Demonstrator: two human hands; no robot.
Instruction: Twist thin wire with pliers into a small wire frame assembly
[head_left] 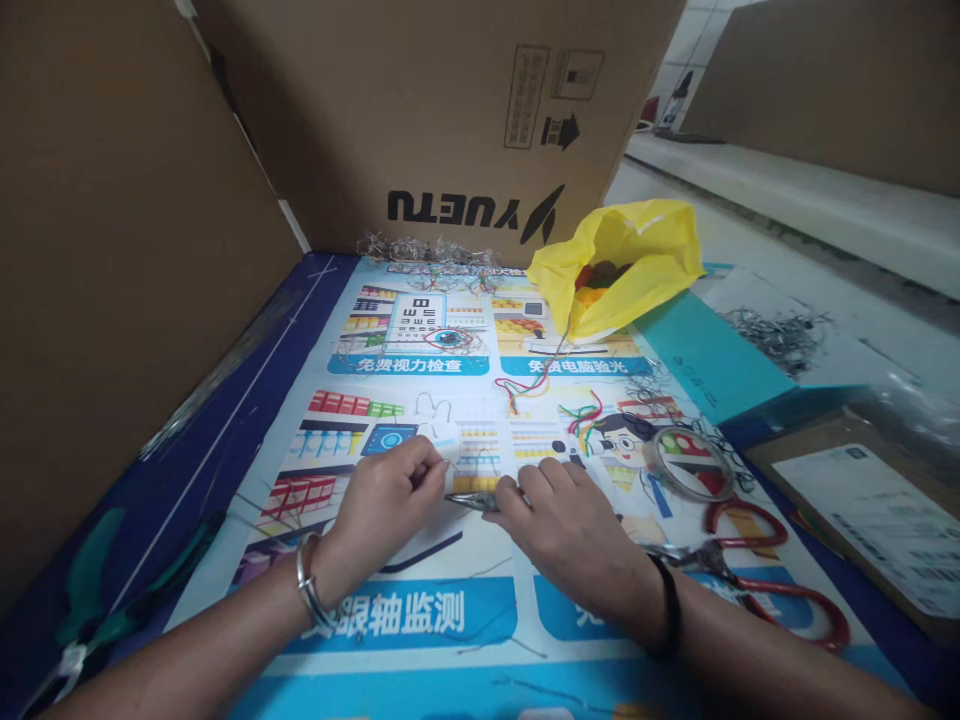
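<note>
Fingers pinched together, my left hand (397, 500) is over the middle of the printed sheet (480, 560). A very thin wire seems to run from its fingertips; most of it is too fine to make out. My right hand (566, 530) is closed around small needle-nose pliers (472, 501), whose metal jaws point left towards my left hand. The pliers' handles are hidden in the palm. Just beyond my left hand is a thin ear-shaped outline (433, 408); whether it is bent wire or print I cannot tell.
Red-handled scissors (750, 570) and a clear tape roll (688, 464) lie right; green-handled pliers (90, 600) lie left. Behind are a yellow bag (645, 260), coloured threads (589, 420) and silvery wire scraps (427, 250). Cardboard walls (420, 110) enclose the back and left.
</note>
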